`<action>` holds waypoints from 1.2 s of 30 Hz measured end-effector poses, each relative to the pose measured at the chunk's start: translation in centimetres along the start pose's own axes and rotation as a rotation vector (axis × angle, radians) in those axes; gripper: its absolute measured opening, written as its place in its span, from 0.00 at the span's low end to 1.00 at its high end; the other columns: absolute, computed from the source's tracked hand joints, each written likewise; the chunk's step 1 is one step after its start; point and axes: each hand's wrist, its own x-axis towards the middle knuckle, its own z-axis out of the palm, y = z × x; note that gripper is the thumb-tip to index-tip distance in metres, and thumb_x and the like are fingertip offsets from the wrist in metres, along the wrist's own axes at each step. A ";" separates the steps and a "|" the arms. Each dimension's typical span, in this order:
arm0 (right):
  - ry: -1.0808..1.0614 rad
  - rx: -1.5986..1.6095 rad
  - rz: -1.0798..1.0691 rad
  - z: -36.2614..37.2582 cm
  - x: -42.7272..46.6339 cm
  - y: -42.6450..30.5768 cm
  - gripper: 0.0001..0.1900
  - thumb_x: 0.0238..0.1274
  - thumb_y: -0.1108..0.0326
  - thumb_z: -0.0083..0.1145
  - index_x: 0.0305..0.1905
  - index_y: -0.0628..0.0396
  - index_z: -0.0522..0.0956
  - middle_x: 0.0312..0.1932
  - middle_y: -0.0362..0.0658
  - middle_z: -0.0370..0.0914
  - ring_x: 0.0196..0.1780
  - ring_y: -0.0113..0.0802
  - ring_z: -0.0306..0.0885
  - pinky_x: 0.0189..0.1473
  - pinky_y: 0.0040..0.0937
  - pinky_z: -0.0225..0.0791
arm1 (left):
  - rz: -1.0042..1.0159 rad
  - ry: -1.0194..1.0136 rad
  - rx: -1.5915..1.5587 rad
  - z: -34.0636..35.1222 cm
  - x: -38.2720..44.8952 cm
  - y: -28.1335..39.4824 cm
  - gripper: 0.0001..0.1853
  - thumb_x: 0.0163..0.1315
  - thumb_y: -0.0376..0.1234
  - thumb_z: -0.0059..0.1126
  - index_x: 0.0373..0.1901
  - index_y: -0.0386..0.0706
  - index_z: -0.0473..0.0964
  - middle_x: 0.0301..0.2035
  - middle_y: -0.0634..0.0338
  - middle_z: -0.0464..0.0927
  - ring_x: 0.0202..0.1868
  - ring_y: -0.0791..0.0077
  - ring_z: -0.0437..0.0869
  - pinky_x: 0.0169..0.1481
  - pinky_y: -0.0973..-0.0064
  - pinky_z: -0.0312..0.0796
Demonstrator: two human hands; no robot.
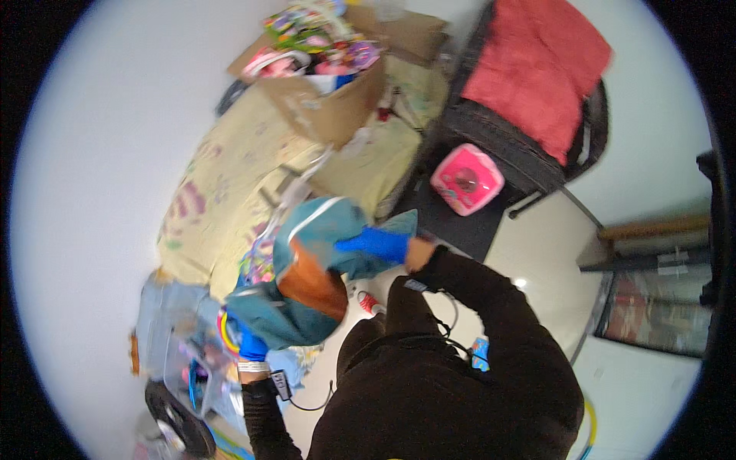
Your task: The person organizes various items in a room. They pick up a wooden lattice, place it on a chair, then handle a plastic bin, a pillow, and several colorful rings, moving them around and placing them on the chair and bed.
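Observation:
A teal fabric item (322,224), perhaps a garment or a soft bag, hangs bunched between my two hands. It has a rust-orange panel (310,284) and a thin white stripe. My right hand (376,244), in a blue glove, grips its upper right part. Lower down, my left hand (252,345), also gloved in blue, holds the opposite side, its fingers partly hidden by the cloth. A multicoloured ring (226,330) shows beside my left hand. The fabric is blurred, so its exact kind cannot be told.
An open cardboard box (330,109) full of colourful items sits on a pale flowered cover (201,190). A dark chair (489,129) holds a red cushion (535,69); near it is a pink toy-like case (467,179). A clear plastic bin (187,374) stands at lower left.

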 end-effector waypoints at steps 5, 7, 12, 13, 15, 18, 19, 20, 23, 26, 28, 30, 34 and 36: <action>0.052 -0.366 -0.523 4.3 -2.0 -0.3 0.33 0.57 0.61 0.64 0.65 0.58 0.64 0.58 0.48 0.71 0.58 0.33 0.70 0.60 0.33 0.65 | -0.244 0.283 0.618 1.8 9.6 -7.8 0.25 0.70 0.40 0.46 0.65 0.41 0.58 0.58 0.59 0.65 0.59 0.67 0.67 0.66 0.71 0.59; 0.221 -0.535 -0.588 4.5 -5.4 -1.6 0.36 0.56 0.60 0.65 0.67 0.57 0.60 0.61 0.49 0.68 0.62 0.35 0.67 0.63 0.35 0.62 | 0.081 -0.091 1.237 5.4 14.5 -10.5 0.31 0.61 0.37 0.58 0.63 0.38 0.57 0.55 0.54 0.69 0.56 0.68 0.69 0.60 0.72 0.64; 0.577 -0.805 -0.690 2.4 -18.5 -1.9 0.44 0.49 0.52 0.68 0.68 0.57 0.57 0.65 0.52 0.62 0.67 0.44 0.60 0.68 0.41 0.54 | -0.112 -0.026 1.336 14.4 21.3 -14.8 0.20 0.58 0.32 0.62 0.48 0.36 0.65 0.40 0.55 0.75 0.38 0.74 0.73 0.41 0.76 0.70; 0.684 -0.885 -0.742 1.8 -21.6 -1.4 0.45 0.47 0.49 0.69 0.67 0.58 0.60 0.65 0.53 0.62 0.68 0.46 0.60 0.68 0.42 0.52 | -0.066 -0.055 1.253 16.0 22.3 -16.0 0.19 0.58 0.31 0.61 0.48 0.36 0.66 0.38 0.57 0.74 0.37 0.75 0.72 0.42 0.77 0.70; 0.931 -1.225 -0.605 0.3 -27.0 -0.3 0.52 0.39 0.43 0.71 0.68 0.58 0.58 0.67 0.54 0.58 0.70 0.51 0.53 0.71 0.45 0.43 | 0.028 -0.101 1.088 19.1 24.0 -18.5 0.17 0.59 0.29 0.60 0.48 0.37 0.67 0.36 0.59 0.72 0.37 0.77 0.71 0.42 0.79 0.69; 0.979 -0.960 -0.640 -1.0 -31.4 2.3 0.57 0.35 0.42 0.73 0.70 0.58 0.54 0.69 0.54 0.55 0.72 0.52 0.51 0.72 0.46 0.41 | 0.112 -0.216 0.905 24.4 26.0 -22.9 0.16 0.60 0.26 0.58 0.48 0.38 0.66 0.33 0.62 0.70 0.36 0.79 0.71 0.42 0.81 0.69; 0.933 -0.850 -0.685 -1.5 -31.8 2.9 0.55 0.37 0.44 0.73 0.69 0.58 0.56 0.69 0.53 0.56 0.71 0.51 0.53 0.71 0.46 0.44 | 0.062 -0.215 0.802 26.3 27.1 -24.6 0.16 0.61 0.27 0.56 0.49 0.39 0.65 0.33 0.61 0.71 0.35 0.77 0.72 0.41 0.80 0.70; 0.887 -0.739 -0.729 -2.0 -32.2 3.4 0.53 0.38 0.45 0.73 0.68 0.57 0.57 0.68 0.53 0.57 0.70 0.49 0.54 0.70 0.45 0.47 | -0.033 -0.284 0.806 28.2 28.1 -26.3 0.15 0.62 0.27 0.55 0.49 0.40 0.65 0.33 0.60 0.71 0.35 0.76 0.73 0.41 0.79 0.71; 1.132 -0.399 -0.661 -4.2 -33.5 2.9 0.35 0.49 0.53 0.69 0.61 0.57 0.69 0.58 0.50 0.72 0.61 0.43 0.71 0.60 0.39 0.65 | -0.279 -0.373 0.751 33.6 31.3 -30.4 0.17 0.63 0.33 0.55 0.52 0.41 0.64 0.36 0.56 0.73 0.38 0.70 0.76 0.44 0.74 0.73; 1.217 -0.305 -0.970 -7.0 -38.0 -0.9 0.22 0.56 0.59 0.64 0.53 0.58 0.75 0.49 0.48 0.79 0.53 0.39 0.77 0.55 0.37 0.70 | 0.144 -0.765 0.948 39.4 38.1 -32.7 0.27 0.61 0.39 0.58 0.59 0.43 0.61 0.47 0.52 0.73 0.50 0.64 0.75 0.54 0.68 0.70; 1.317 -0.284 -1.175 -8.3 -41.7 -4.8 0.21 0.58 0.61 0.62 0.54 0.60 0.74 0.50 0.49 0.78 0.53 0.39 0.76 0.56 0.37 0.69 | 0.275 -0.850 1.177 43.6 42.5 -32.3 0.33 0.59 0.39 0.59 0.65 0.44 0.57 0.54 0.51 0.70 0.58 0.61 0.72 0.60 0.66 0.67; 1.406 -0.301 -1.332 -10.4 -45.9 -10.3 0.24 0.59 0.62 0.61 0.57 0.62 0.71 0.54 0.51 0.75 0.56 0.40 0.74 0.58 0.36 0.67 | 0.260 -0.675 1.009 47.3 45.2 -31.2 0.34 0.60 0.35 0.58 0.68 0.46 0.56 0.59 0.52 0.67 0.61 0.61 0.69 0.63 0.67 0.64; 1.547 -0.626 -1.475 -17.4 -56.0 -24.3 0.34 0.57 0.58 0.63 0.64 0.63 0.63 0.60 0.53 0.68 0.60 0.43 0.70 0.61 0.38 0.65 | 0.360 -0.418 0.845 48.2 48.3 -26.1 0.31 0.62 0.30 0.51 0.68 0.42 0.57 0.62 0.53 0.63 0.63 0.66 0.66 0.66 0.71 0.60; 1.629 -0.742 -1.376 -21.6 -60.5 -29.1 0.38 0.55 0.57 0.65 0.66 0.63 0.59 0.62 0.55 0.66 0.62 0.44 0.68 0.62 0.38 0.64 | 0.375 -0.319 1.066 43.0 47.7 -23.9 0.30 0.62 0.30 0.50 0.67 0.38 0.57 0.63 0.54 0.62 0.63 0.68 0.65 0.66 0.72 0.60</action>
